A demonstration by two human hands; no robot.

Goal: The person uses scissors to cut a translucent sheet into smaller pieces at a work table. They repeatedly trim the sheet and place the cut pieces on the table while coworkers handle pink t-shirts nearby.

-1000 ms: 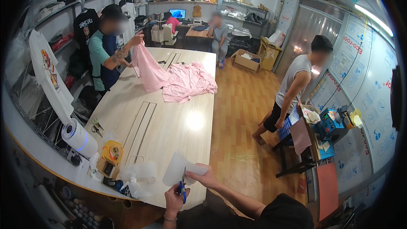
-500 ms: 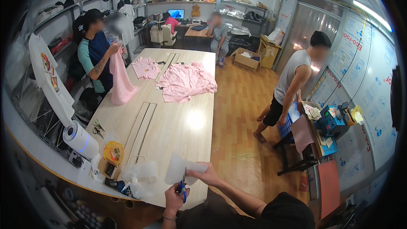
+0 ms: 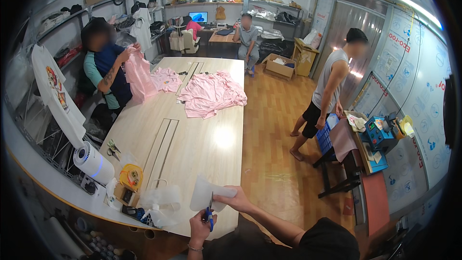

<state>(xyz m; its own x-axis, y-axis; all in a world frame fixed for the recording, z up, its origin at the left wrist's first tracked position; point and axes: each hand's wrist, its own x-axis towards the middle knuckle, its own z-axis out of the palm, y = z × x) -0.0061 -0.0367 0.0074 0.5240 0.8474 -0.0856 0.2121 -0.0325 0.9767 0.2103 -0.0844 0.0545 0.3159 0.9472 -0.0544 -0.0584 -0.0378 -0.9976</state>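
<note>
Low in the view, my left hand [image 3: 200, 223] grips blue-handled scissors [image 3: 209, 217], their blades at a curled white, translucent sheet [image 3: 203, 190]. My right hand [image 3: 236, 199] pinches that sheet just right of the blades. Both are over the near end of a long pale wooden table [image 3: 126, 136]. To the left lie a clear plastic bag [image 3: 159, 204], a yellow basket [image 3: 131, 177], more scissors [image 3: 111, 148] and a white cylindrical appliance [image 3: 94, 162].
A standing person [image 3: 108, 70] at left holds a pink shirt beside more pink shirts [image 3: 213, 93]. Another [image 3: 327, 91] stands by a blue machine [image 3: 375, 135] at right. Two people sit at the back near a monitor [image 3: 198, 17]. A cardboard box [image 3: 280, 65] is on the floor.
The person at left has shifted the held pink cloth, uncovering a smaller pink shirt on the table. The person at right has moved slightly. My hands stay nearly still.
</note>
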